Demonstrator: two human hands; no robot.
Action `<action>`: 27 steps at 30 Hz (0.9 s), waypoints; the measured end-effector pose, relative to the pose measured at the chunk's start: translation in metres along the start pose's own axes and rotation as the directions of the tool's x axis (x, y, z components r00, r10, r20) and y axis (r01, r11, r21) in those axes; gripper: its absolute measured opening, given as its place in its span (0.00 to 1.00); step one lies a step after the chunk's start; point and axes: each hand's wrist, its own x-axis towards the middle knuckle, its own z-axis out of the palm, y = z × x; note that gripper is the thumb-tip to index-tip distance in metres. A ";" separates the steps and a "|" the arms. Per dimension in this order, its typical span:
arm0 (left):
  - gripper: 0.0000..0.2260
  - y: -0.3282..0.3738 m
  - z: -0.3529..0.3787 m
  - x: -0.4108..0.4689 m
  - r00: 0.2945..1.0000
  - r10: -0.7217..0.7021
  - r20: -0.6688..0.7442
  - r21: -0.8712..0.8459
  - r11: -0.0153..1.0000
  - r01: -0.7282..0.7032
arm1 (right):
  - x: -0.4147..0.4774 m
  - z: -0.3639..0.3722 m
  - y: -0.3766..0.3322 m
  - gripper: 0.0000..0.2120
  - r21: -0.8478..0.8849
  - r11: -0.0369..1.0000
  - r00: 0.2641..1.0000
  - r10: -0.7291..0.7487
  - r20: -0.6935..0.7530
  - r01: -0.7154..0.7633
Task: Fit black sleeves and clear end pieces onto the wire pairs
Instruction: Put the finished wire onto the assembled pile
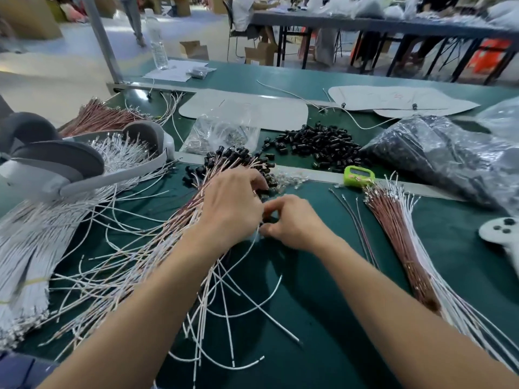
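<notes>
**Green desk (337, 276), two hands closed on one wire pair**

The left hand (233, 209) and right hand (295, 223) met fingertip to fingertip over the middle of the desk. The left, fingers curled, pinched the top of a wire pair (255, 237), whose white lead trailed back toward the person. The right, thumb and forefinger curled in, nipped something small and dark at that same end. It was likely a sleeve (270, 220), though blur hid the join. Gripping so near the tip probably kept the limp wire stiff enough to thread.

Stock lay where a short reach would find it. A sleeve heap (317, 147) sat just past the pale strip, and clear pieces (289, 179) were scattered just beyond the knuckles. The finished wires (224, 161) fanned out under the left wrist, black heads pointing away, seemingly so that each done pair could be dropped without turning it. A bare bundle (398, 248) of brown and white leads waited well apart on the right. Judged by that bundle, much remained.
</notes>
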 end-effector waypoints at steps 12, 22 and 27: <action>0.18 0.012 0.028 0.012 0.973 -0.223 0.049 -0.168 0.959 0.229 | -0.005 0.028 -0.013 0.07 -0.113 0.971 0.971 -0.223 -0.089 0.212; 0.12 -0.027 0.021 0.015 0.989 -0.097 0.108 0.072 0.993 0.089 | -0.003 -0.003 0.029 0.10 -0.172 0.983 0.946 0.003 -0.325 -0.062; 0.11 -0.044 0.003 0.021 0.987 -0.003 0.164 0.227 0.973 -0.035 | -0.005 0.012 0.004 0.12 0.007 0.992 0.981 -0.122 -0.149 0.124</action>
